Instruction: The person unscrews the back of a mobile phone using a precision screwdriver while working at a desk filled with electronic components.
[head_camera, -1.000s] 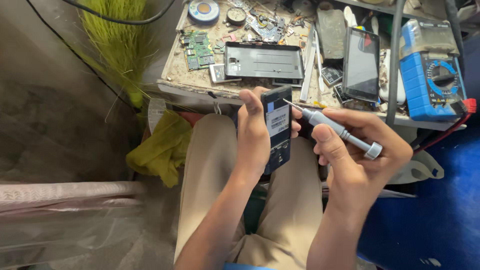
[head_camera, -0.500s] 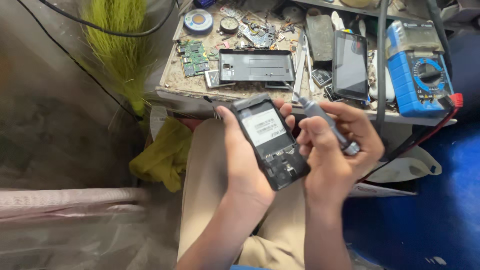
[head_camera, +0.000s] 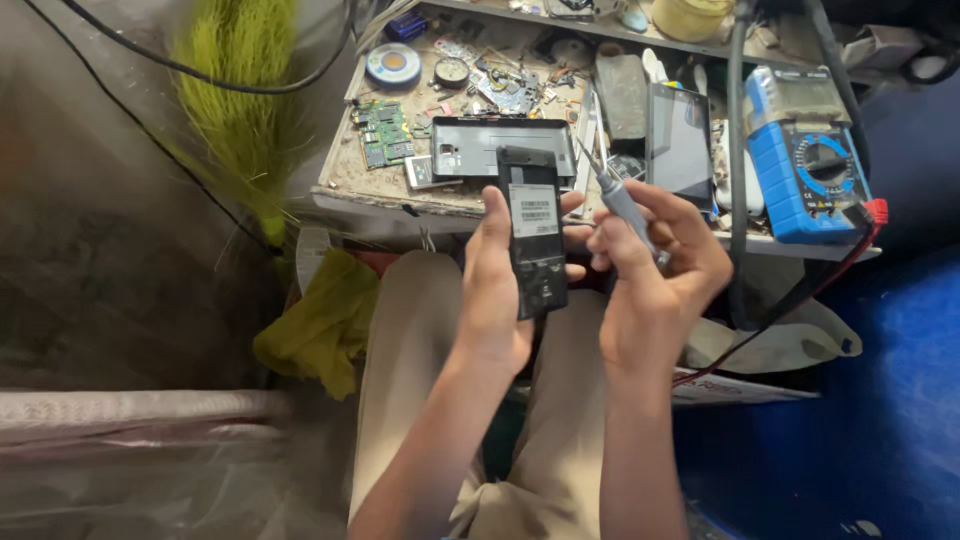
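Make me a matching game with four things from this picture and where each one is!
Things:
1. black phone with its back cover off
2. grey-handled metal screwdriver
3. blue box-shaped multimeter
4. yellow-green crumpled cloth

Places:
A. hanging below the bench edge, beside the person's knee
B. in the right hand
C. at the right end of the cluttered workbench
D. in the left hand

Pairs: 1-D, 2-B, 3-C, 4-A

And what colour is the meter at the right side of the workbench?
Blue with a grey top and a black dial, the meter shows best in the head view.
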